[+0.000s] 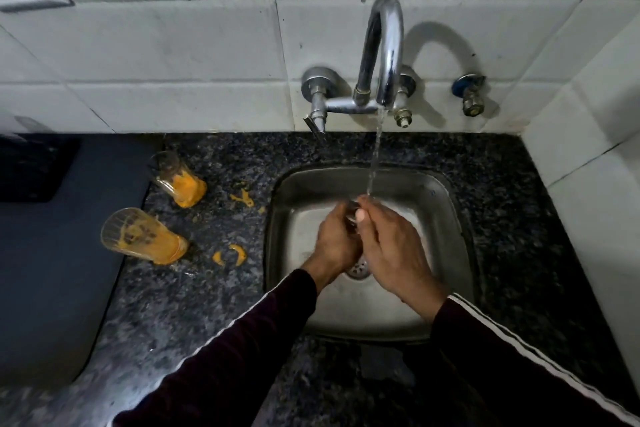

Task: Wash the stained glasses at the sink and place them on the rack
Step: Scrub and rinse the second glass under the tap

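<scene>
No readable text, label, brand or number shows anywhere.

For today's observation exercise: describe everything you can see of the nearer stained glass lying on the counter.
The nearer glass is a clear tumbler lying on its side on the dark speckled counter, left of the steel sink. Its open mouth points left, toward a dark mat, which its rim seems to overlap; its base points right. Thick orange residue coats the inside, heaviest near the base, with dark specks along the wall. Orange smears lie on the counter just right of it. Neither hand touches it.
</scene>
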